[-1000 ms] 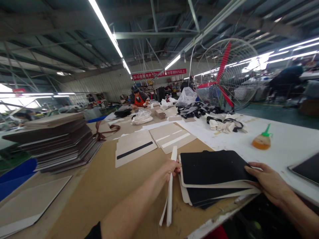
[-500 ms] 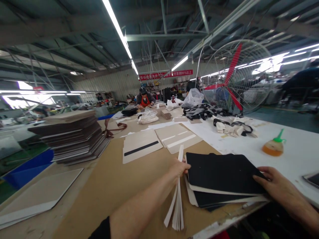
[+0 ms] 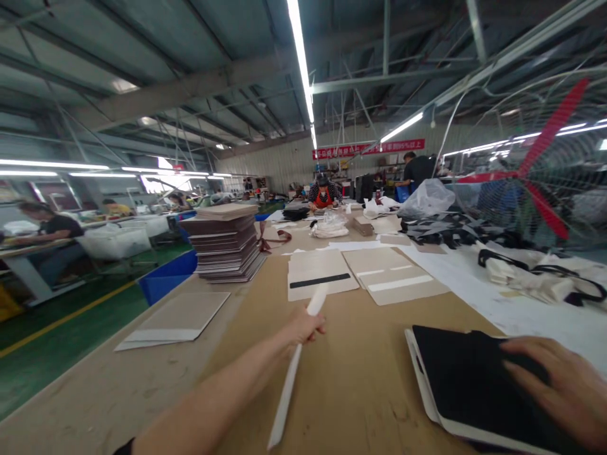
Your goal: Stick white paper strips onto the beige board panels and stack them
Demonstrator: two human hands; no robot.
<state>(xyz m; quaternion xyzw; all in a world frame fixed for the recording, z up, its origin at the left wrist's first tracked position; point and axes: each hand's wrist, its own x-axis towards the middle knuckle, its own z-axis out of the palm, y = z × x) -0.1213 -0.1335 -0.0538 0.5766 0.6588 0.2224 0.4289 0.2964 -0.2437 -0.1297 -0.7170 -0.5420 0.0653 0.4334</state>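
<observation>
My left hand [image 3: 303, 328] is closed around a long white strip [image 3: 290, 379] that sticks up past my fingers and hangs down toward me over the brown table [image 3: 360, 379]. My right hand [image 3: 564, 388] lies with fingers stretched flat on a stack of black sheets with white backing [image 3: 455, 379] at the lower right. Beyond my left hand lie two beige panels, one with a black stripe [image 3: 320, 280] and one with white stripes [image 3: 393, 281].
A tall pile of brown boards [image 3: 225, 243] stands at the left of the table, a flat grey panel [image 3: 175, 319] nearer. Black straps [image 3: 450, 227] and white pieces [image 3: 535, 278] lie at the right by a large red-bladed fan [image 3: 545, 177]. People work at the far end and at left.
My left hand has lifted the white strips away from the black stack and carried them leftward. The view has turned left, so the stack now sits at the lower right.
</observation>
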